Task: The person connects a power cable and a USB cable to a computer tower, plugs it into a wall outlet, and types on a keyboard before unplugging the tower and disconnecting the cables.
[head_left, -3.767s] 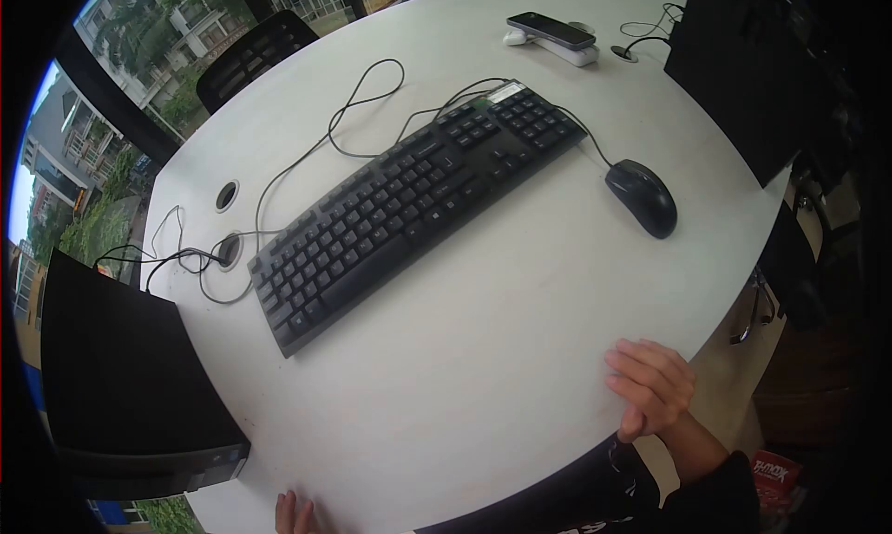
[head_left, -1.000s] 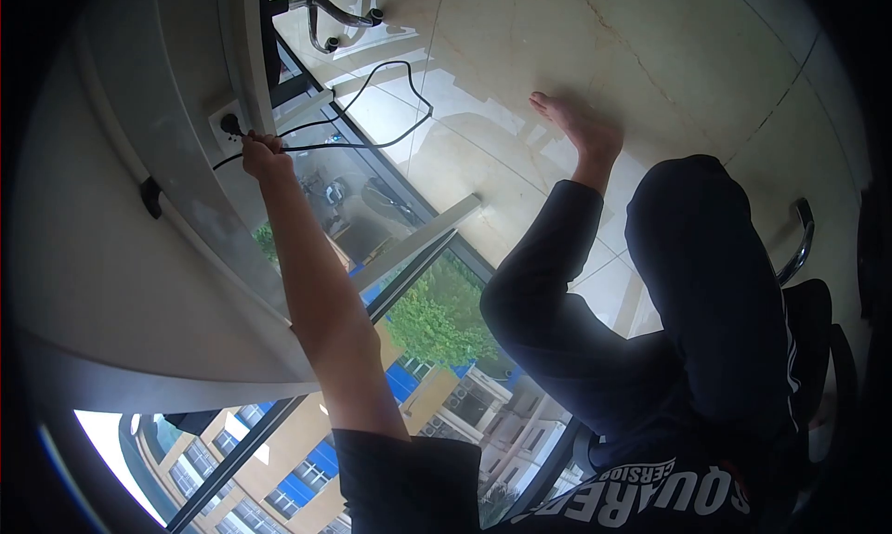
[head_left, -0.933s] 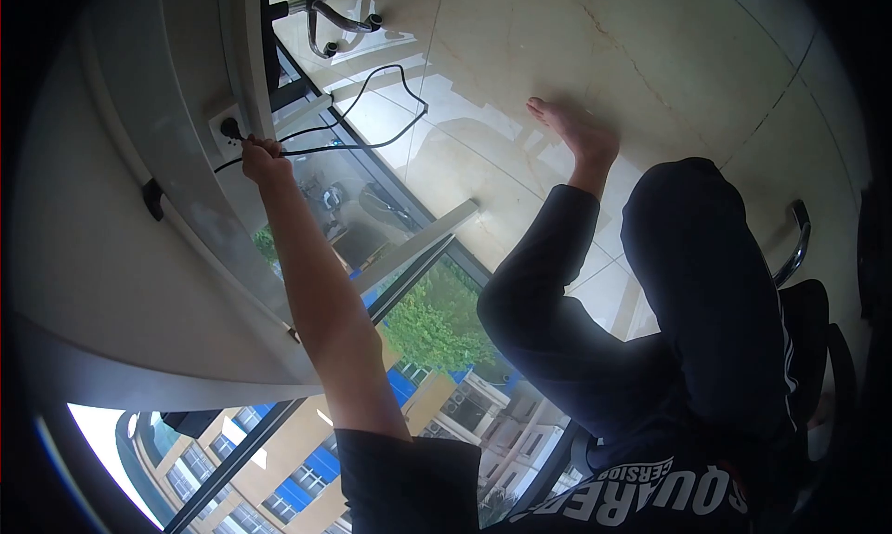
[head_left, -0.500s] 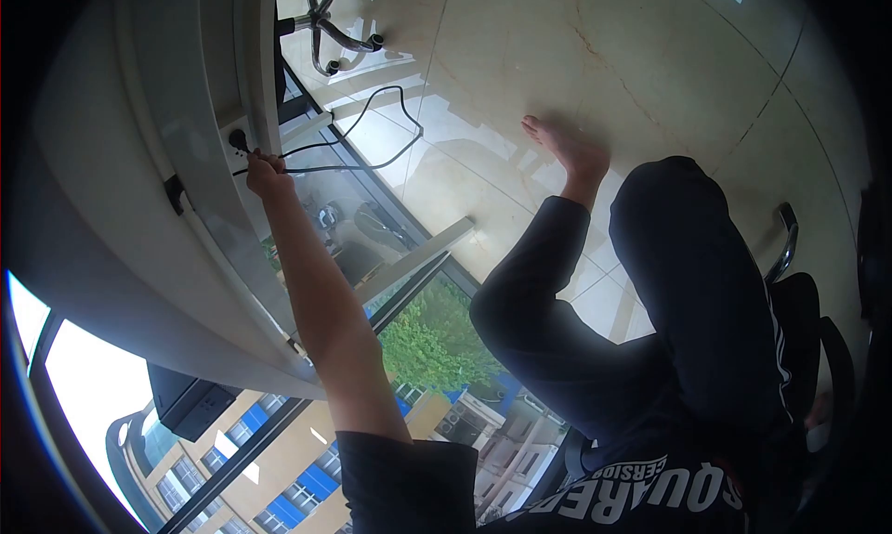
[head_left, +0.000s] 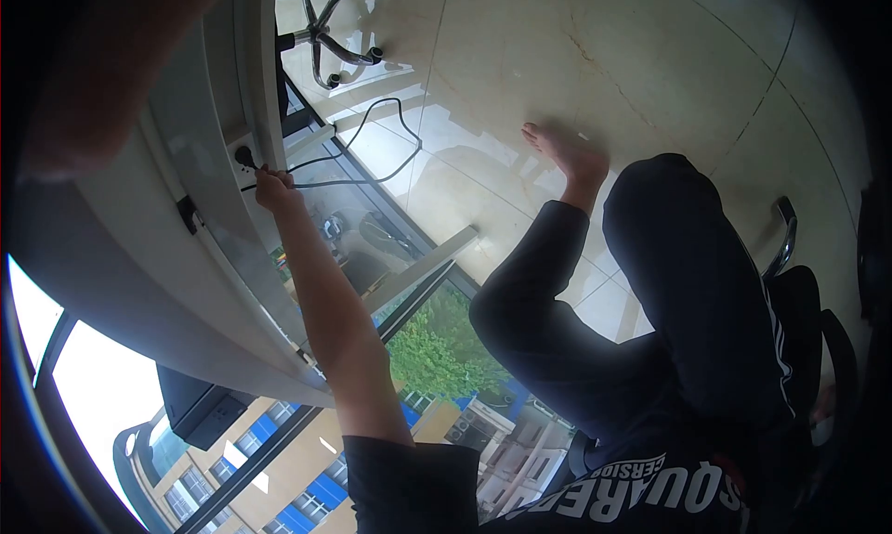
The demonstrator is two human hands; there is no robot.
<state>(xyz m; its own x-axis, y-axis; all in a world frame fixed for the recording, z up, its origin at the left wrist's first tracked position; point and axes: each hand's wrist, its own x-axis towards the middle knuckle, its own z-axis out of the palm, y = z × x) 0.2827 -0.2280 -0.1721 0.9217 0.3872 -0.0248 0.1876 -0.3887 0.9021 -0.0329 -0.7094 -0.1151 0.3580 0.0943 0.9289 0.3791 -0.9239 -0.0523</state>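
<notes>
My left hand (head_left: 276, 190) reaches out to the desk's white side panel. Its fingers are closed on a thin black power cord (head_left: 325, 183), close to a black plug (head_left: 244, 156) that sits at a socket on the panel. The cord hangs in a loose loop on the far side of the hand. My fingers partly hide how the cord meets the plug. Very near the lens, at the upper left, is a blurred finger-like shape (head_left: 111, 79), perhaps my right hand; whether it holds anything does not show.
A white desk (head_left: 186, 283) curves along the left. A chair's chrome base (head_left: 325, 37) stands at the top on the tiled floor (head_left: 502, 60). My bare foot (head_left: 569, 158) rests there. A black box (head_left: 200, 409) is at the lower left, by a window onto trees and buildings.
A blurred shape has come in at the upper left, close to the lens. The view has shifted slightly, so desk and left hand appear lower. The left hand keeps its grip on the cord.
</notes>
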